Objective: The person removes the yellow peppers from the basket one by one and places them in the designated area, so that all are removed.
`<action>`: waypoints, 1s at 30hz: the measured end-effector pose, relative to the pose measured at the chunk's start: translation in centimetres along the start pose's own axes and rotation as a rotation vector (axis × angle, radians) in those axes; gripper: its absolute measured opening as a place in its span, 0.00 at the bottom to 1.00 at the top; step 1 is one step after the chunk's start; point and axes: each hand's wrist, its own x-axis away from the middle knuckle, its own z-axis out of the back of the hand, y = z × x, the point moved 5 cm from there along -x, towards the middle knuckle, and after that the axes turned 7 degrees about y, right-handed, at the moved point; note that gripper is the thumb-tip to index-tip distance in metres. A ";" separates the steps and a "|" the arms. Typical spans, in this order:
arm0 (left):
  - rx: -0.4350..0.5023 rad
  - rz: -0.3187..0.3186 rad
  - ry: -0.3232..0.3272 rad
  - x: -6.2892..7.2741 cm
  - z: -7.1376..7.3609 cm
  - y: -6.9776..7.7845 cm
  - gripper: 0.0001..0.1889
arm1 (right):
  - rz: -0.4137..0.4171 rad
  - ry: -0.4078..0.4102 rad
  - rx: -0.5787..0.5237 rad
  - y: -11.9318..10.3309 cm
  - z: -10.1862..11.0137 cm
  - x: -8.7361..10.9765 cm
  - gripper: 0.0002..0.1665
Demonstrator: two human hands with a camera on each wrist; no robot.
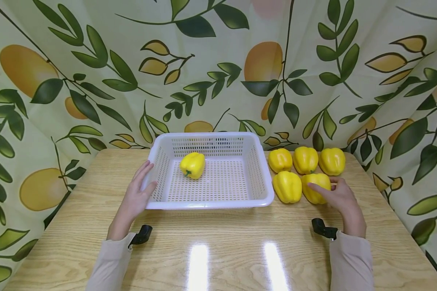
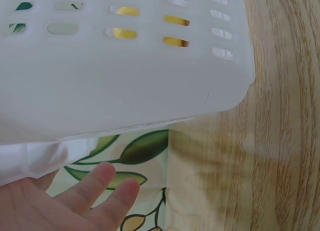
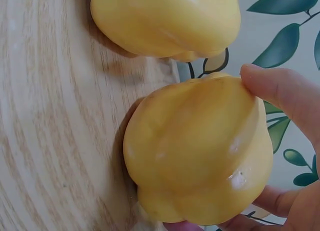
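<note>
A white plastic basket (image 1: 207,205) with slotted walls stands on the table, holding one yellow bell pepper (image 1: 192,165) with a green stem. At its left side is my left hand (image 1: 136,192), touching the rim with fairly straight fingers; the left wrist view shows two fingertips (image 2: 127,191) extended below the basket wall (image 2: 120,91). My right hand (image 1: 340,196) grips the front right yellow bell pepper (image 1: 315,188), thumb on one side and fingers on the other. In the right wrist view this pepper (image 3: 200,151) sits on the table, the fingers partly hidden behind it.
Beside the held pepper lies another yellow bell pepper (image 1: 287,187), close to the basket's right wall. Behind them is a row of three more, including the back right pepper (image 1: 332,161). A leaf-patterned curtain (image 1: 218,72) hangs behind the wooden table (image 1: 236,250).
</note>
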 end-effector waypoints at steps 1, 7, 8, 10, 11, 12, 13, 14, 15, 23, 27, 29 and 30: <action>0.000 -0.002 0.001 0.0 0.0 0.0 0.31 | 0.007 -0.002 0.002 0.0 0.0 0.0 0.68; 0.005 -0.005 0.004 0.0 0.0 0.0 0.31 | 0.048 -0.008 0.007 -0.2 0.0 -0.2 0.67; 0.006 -0.004 0.004 0.0 0.0 0.0 0.31 | 0.055 -0.007 0.008 -0.2 0.0 -0.2 0.66; 0.007 -0.002 0.004 0.0 0.0 0.0 0.31 | 0.067 -0.006 0.010 -0.3 0.0 -0.2 0.66; 0.007 -0.001 0.004 0.0 0.0 0.0 0.31 | 0.072 -0.007 0.012 -0.3 0.0 -0.2 0.65; 0.006 0.000 0.004 0.0 0.0 0.0 0.31 | 0.074 -0.007 0.013 -0.3 0.0 -0.2 0.65; 0.005 0.001 0.003 0.0 0.0 0.0 0.31 | 0.072 -0.011 0.012 -0.3 0.0 -0.1 0.65; 0.004 0.001 0.003 0.0 0.0 0.0 0.31 | 0.071 -0.012 0.014 -0.3 0.0 -0.1 0.65; 0.003 0.002 0.003 0.0 0.0 0.1 0.31 | 0.069 -0.015 0.014 -0.3 0.1 -0.1 0.65; -0.001 0.002 -0.004 0.0 0.1 0.1 0.31 | 0.072 -0.014 0.022 -0.3 0.2 0.0 0.64; -0.001 0.002 -0.005 0.0 0.0 0.1 0.31 | 0.084 0.002 0.019 -0.4 0.2 0.0 0.65; -0.002 0.003 -0.004 0.0 0.0 0.1 0.31 | 0.099 0.019 0.011 -0.6 0.3 0.1 0.64; -0.003 0.004 -0.004 0.0 0.0 0.1 0.31 | 0.108 0.028 0.005 -0.7 0.3 0.1 0.64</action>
